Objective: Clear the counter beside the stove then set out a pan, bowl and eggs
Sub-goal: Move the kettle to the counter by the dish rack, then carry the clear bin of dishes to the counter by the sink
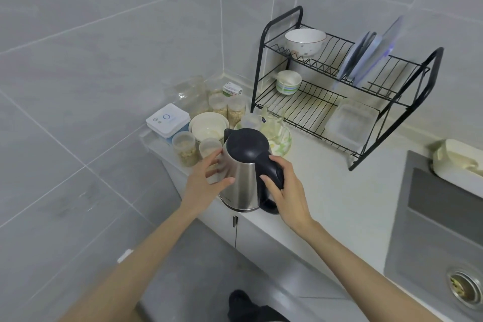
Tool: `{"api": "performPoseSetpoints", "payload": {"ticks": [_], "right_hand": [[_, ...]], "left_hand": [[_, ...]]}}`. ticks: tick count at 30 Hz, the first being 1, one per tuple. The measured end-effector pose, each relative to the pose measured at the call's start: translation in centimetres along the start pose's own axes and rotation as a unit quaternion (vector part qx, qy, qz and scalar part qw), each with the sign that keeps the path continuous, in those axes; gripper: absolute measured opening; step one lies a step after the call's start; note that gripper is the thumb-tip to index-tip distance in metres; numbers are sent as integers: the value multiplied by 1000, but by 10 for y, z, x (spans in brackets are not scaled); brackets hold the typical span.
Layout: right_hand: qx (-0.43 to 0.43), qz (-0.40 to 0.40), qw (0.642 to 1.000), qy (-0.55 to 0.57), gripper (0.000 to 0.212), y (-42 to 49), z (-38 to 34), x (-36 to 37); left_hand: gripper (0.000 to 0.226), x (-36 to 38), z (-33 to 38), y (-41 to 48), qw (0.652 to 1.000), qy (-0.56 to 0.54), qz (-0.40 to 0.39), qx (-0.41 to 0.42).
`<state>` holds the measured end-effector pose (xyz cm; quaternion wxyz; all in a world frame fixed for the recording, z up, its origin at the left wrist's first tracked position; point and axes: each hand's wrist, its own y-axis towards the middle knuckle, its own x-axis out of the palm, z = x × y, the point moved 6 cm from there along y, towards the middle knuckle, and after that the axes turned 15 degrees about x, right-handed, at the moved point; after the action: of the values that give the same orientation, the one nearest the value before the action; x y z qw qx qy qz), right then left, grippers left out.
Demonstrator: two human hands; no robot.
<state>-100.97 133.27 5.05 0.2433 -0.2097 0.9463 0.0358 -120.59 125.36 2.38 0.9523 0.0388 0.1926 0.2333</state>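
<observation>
Currently, step: clearing phase, by my reading; pan and eggs are not in view.
Kettle: steel body, black lid and handle, upright at the near edge of the counter, towards its left end. Whether its base rests on the surface or is just lifted, I cannot tell.
Left hand: spread wide around the steel body, thumb on the near side, fingers reaching round the far side.
Right hand: fingers wrapped closed around the black handle.
Bowl: white, on the top shelf of the dish rack, far right of the kettle.
Clutter: lidded jars and a plate stand just behind the kettle.
Risk 1: the kettle sits at the counter's lip; a slip on smooth steel could drop it to the floor.
Risk 2: swinging it leftwards or farther back could knock the jars over.
Risk 3: if it holds water, tilting could spill from the spout; contents are not visible.
Risk 4: the body may be hot to the bare left palm; cannot tell.
</observation>
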Motion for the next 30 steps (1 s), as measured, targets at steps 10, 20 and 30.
{"api": "performPoseSetpoints", "payload": {"ticks": [10, 20, 30], "right_hand": [[-20, 16, 993, -114, 45, -16, -7, -4], [33, 159, 984, -78, 33, -109, -7, -59], [116, 296, 947, -39, 30, -271, 17, -138]], "left_hand": [[56, -1, 23, -23, 999, 8, 6, 40], [45, 2, 88, -75, 991, -50, -28, 122], [45, 119, 155, -156, 951, -131, -234, 154]]}}
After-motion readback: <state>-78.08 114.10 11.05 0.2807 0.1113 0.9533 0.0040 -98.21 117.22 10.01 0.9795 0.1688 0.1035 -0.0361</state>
